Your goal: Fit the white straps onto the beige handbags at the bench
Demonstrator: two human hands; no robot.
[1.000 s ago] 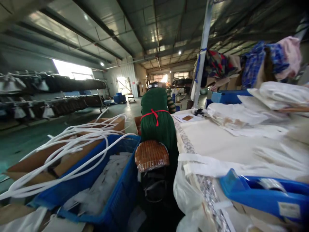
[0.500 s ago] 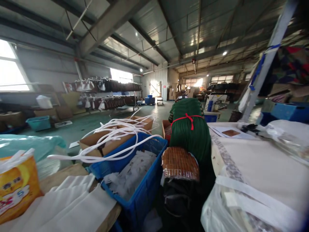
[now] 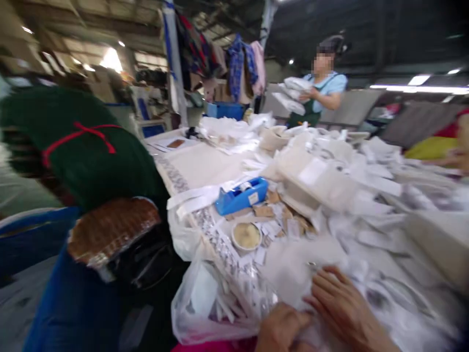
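Observation:
My left hand (image 3: pixel 284 326) is at the bottom of the view, its fingers curled at the near edge of a thin white sheet-like piece (image 3: pixel 298 261). To its right, my right hand (image 3: pixel 340 305) bends its fingers over the same piece. A small shiny spot shows on the piece near the right fingertips; motion blur hides what it is. Just beyond the hands stand a round tub of pale yellowish paste (image 3: pixel 246 236) and a blue tape dispenser (image 3: pixel 242 195). Cardboard scraps (image 3: pixel 264 210) lie around them.
White wrapped pieces (image 3: pixel 330 181) heap over the table's right side. A clear plastic bag (image 3: pixel 205 303) hangs at the near table edge. On the left, a person in a green apron (image 3: pixel 84 151) bends beside a blue crate (image 3: pixel 47 303). Another person (image 3: pixel 322 88) carries white packets across the table.
My view has swung right and down, from the aisle and crates to the table. Both my hands, out of view before, now show on the white piece. A standing co-worker has come into view.

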